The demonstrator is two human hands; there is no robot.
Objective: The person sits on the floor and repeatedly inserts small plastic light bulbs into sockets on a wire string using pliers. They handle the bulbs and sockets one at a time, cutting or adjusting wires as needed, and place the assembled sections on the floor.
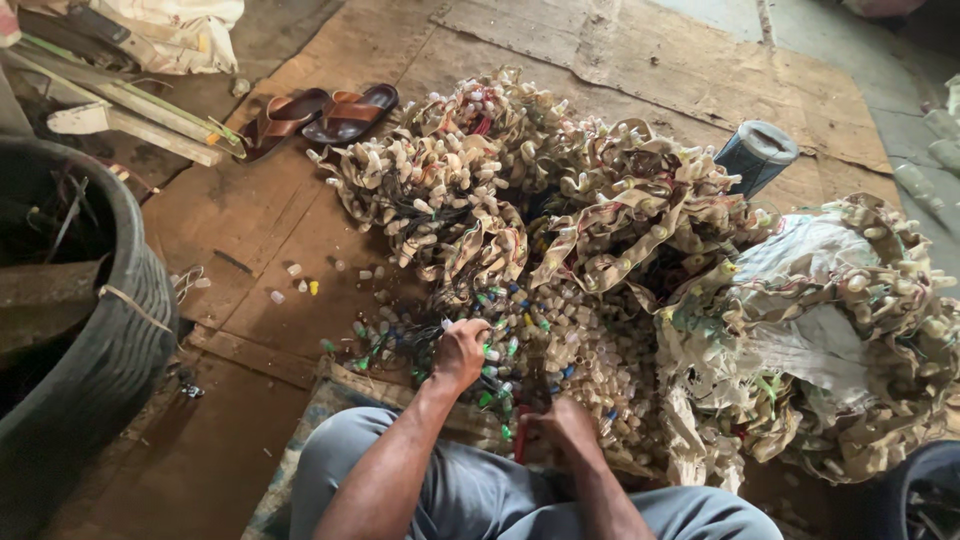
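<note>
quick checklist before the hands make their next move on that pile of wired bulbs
1. Left hand grips a strand in the pile of small wired bulbs: ok.
2. Right hand closed on a red-handled tool: ok, tool type cannot tell.
3. Tool tip position relative to left hand: cannot tell, hidden in wires.
4. Strand free of the tangled bundles: not ok, wires interlaced.
5. Loose caps on the cardboard floor: not ok, scattered.
</note>
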